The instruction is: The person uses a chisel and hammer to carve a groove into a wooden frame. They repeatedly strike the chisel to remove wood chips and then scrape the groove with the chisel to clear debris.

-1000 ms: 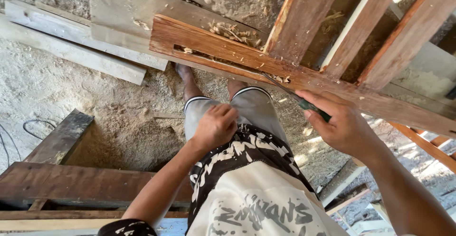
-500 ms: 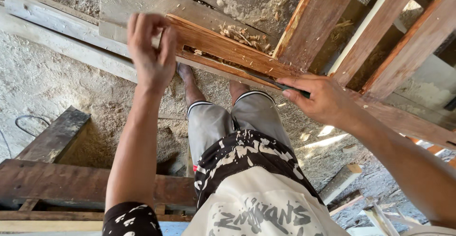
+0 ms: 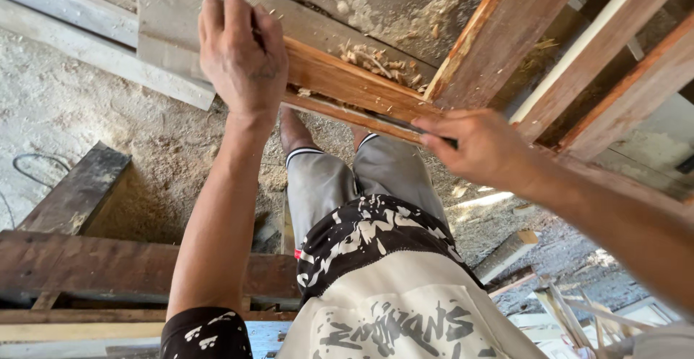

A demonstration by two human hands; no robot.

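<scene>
Reddish-brown timber, the rail (image 3: 347, 88) of a wooden frame, lay across the view above the person's knees, its near edge showing a long groove already cut, pale and splintered. Loose chips (image 3: 379, 62) sat on its top face, so some cutting was judged done; the groove looked rough and the chips uncleared, so work remained. The left hand (image 3: 242, 55) clamped over the rail's left end, fingers wrapped over the far edge. The right hand (image 3: 477, 146) pinched a thin dark tool (image 3: 394, 122) laid along the groove; what kind of tool could not be told. Slanting red posts (image 3: 499, 33) joined the rail at the right and crowded the right hand. Beneath lay a sawdust-strewn floor (image 3: 87, 113), a grey plank (image 3: 79, 23), dark beams (image 3: 79, 196) and a cable (image 3: 32, 164).
</scene>
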